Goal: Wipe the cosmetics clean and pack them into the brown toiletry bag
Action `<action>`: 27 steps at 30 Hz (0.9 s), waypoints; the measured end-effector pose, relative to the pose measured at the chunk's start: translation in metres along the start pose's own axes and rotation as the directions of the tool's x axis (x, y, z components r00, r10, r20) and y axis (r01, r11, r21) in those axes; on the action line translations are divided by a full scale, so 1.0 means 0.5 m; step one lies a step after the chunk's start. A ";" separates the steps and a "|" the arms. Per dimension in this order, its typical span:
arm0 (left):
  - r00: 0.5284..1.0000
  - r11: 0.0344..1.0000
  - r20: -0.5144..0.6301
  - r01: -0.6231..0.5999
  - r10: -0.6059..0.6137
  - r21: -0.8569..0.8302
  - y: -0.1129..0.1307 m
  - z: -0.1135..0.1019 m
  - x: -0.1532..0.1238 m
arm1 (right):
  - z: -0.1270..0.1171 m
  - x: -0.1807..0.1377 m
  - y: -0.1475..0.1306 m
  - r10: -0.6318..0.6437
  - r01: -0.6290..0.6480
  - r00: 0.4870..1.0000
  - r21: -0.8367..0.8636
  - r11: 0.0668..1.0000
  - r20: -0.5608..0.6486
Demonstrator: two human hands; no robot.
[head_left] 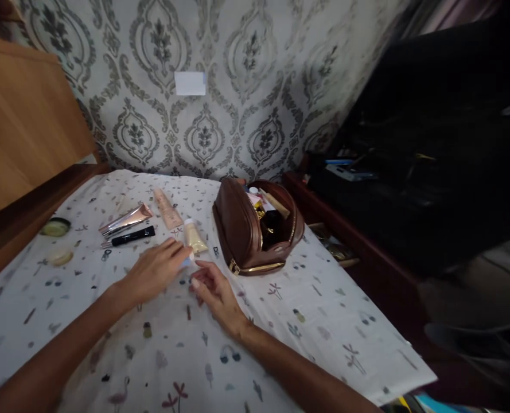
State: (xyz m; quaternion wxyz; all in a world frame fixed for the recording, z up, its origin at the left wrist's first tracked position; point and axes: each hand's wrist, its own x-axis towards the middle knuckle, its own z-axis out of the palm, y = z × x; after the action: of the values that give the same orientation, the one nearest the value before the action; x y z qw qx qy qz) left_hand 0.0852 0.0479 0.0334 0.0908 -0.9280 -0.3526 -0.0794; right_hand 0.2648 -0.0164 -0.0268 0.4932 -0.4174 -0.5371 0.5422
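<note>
My left hand (154, 271) is closed over a small light-blue and white item (187, 261), mostly hidden beneath its fingers. Just to the right, my right hand (215, 295) holds nothing, its fingers loosely curled and apart near that item. Beyond the fingertips lies a cream tube with a white cap (194, 236). A peach tube (167, 209), a shiny rose-gold tube (125, 220) and a slim black tube (133, 236) rest farther left. An unzipped brown cosmetic bag (237, 223) stands to the right, with several items inside.
A patterned white cloth (280, 338) covers the surface. At its left lie a green round container (55, 227) and a pale round piece (60, 257). A wooden panel (26, 120) rises at left, a papered wall (237, 103) behind. Dark furniture (409, 189) borders the right side.
</note>
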 end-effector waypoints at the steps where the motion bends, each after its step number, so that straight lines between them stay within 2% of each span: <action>1: 0.999 0.999 -0.007 -0.032 0.032 -0.014 0.023 0.000 -0.009 | -0.002 0.001 0.000 -0.012 0.012 1.000 0.013 1.000 -0.005; 4: 0.996 0.998 -0.078 -0.044 0.041 -0.038 0.075 0.010 -0.036 | -0.005 0.002 -0.001 -0.044 0.044 0.999 -0.018 0.999 0.005; 8: 0.988 0.995 -0.155 0.007 -0.022 -0.096 0.097 0.030 -0.061 | -0.008 0.002 0.000 -0.058 0.060 0.998 -0.060 0.996 0.028; 12: 0.987 0.992 -0.155 0.022 -0.042 -0.125 0.090 0.041 -0.069 | -0.010 0.008 0.003 -0.036 0.038 0.998 -0.035 0.999 0.053; 17: 0.996 0.983 -0.043 0.075 -0.084 -0.170 0.070 0.048 -0.073 | -0.011 0.015 0.007 0.006 -0.006 0.998 -0.005 1.000 0.066; 21: 0.998 0.967 0.012 0.068 -0.067 -0.245 0.051 0.056 -0.077 | -0.012 0.016 0.008 0.025 -0.025 0.998 -0.016 1.000 0.059; 27: 0.991 0.910 0.041 0.130 -0.124 -0.393 0.019 0.062 -0.084 | -0.036 0.015 -0.014 -0.068 0.065 0.997 -0.077 0.995 -0.039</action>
State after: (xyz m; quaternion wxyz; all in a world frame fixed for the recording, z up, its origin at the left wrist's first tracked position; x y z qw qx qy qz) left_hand 0.0630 0.0211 -0.0063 -0.1062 -0.9028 -0.3897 -0.1477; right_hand 0.2816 -0.0065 -0.0206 0.5060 -0.4289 -0.5606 0.4958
